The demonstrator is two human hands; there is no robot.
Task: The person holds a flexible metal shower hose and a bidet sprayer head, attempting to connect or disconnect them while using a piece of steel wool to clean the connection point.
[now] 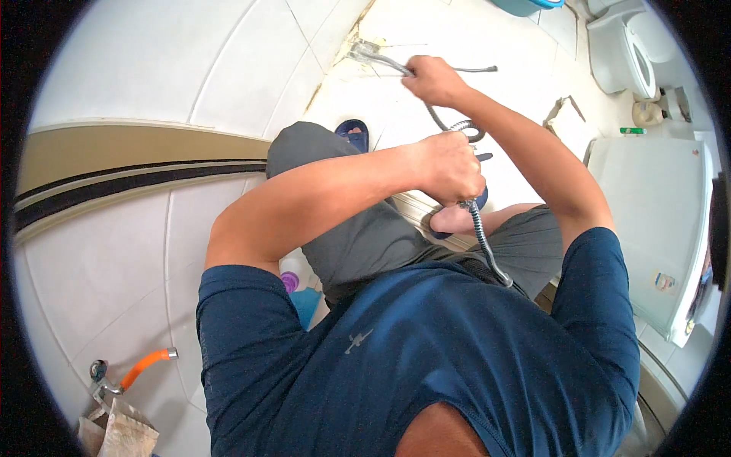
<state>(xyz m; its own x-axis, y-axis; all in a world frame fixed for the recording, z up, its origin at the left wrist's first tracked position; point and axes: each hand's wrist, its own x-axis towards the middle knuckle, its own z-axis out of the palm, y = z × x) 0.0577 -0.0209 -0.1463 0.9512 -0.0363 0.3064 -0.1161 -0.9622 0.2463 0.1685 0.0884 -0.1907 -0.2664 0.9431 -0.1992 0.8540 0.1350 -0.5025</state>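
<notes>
A grey drain snake runs from the floor drain in the far corner to my right hand, which is closed round it. Below that hand the cable loops loosely, with a coiled metal stretch showing beyond my left fist. My left hand is closed on the snake nearer my body. From under this fist a springy metal section hangs toward my lap and ends near my waist. What lies inside each fist is hidden. A thin grey length with a dark tip sticks out past my right hand.
A white tiled wall and a door frame strip stand at left. A toilet, a white appliance and a torn piece of cardboard are at right. A blue basin sits far off; an orange hose hangs lower left.
</notes>
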